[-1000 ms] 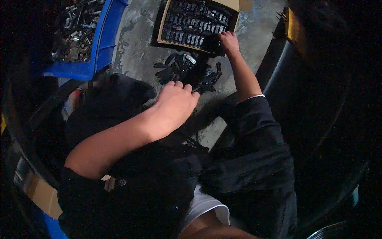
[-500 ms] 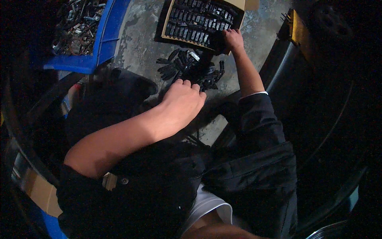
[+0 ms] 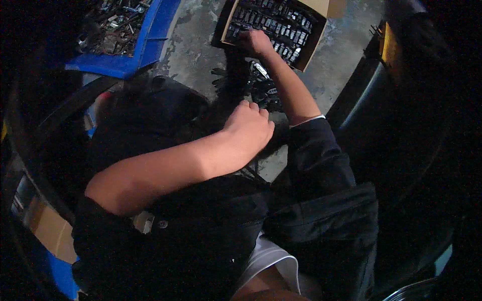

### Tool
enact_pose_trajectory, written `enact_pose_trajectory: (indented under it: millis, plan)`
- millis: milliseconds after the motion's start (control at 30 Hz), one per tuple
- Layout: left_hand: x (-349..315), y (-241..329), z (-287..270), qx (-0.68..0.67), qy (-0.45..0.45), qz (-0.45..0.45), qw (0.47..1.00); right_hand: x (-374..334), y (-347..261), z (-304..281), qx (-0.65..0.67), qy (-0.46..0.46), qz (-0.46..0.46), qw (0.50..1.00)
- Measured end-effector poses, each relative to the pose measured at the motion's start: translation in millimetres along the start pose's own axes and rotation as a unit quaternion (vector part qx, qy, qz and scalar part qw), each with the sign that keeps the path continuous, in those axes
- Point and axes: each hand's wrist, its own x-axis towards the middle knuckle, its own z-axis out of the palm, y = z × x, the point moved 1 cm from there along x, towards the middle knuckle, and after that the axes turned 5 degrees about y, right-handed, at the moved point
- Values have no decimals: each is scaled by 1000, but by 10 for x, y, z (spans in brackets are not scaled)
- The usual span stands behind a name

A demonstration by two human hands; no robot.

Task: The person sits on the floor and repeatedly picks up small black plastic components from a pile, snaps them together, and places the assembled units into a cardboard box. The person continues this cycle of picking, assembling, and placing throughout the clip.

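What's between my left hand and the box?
In the head view, a heap of black parts, one shiny piece among them, lies on the floor between your left hand and the box.

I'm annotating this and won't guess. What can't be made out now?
All in the head view:
Left hand: its back hides whatever it may hold.
Right hand: blurred and dim, so any grip is unclear.
Loose black parts: partly covered by the right forearm.
Cardboard box: far side cut off by the top edge.
Blue bin: cut off there too; its metal pieces are too small to identify.
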Motion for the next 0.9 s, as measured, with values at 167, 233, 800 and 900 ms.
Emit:
enact_pose_trajectory:
  millis: [167,233,800,900]
  plan:
    - [1,-27,-29,-23,-16,1,1000,333,406,544,38,33,-37,998]
    - [-22,-37,-35,-18,-11,4,1000,351,437,587,29,29,-69,997]
    - [-84,-60,-21,-7,-22,1,1000,-1784,436,-660,142,234,185,944]
    - [-35,-1,71,3,-16,4,1000,-2290,492,-191,103,203,276,934]
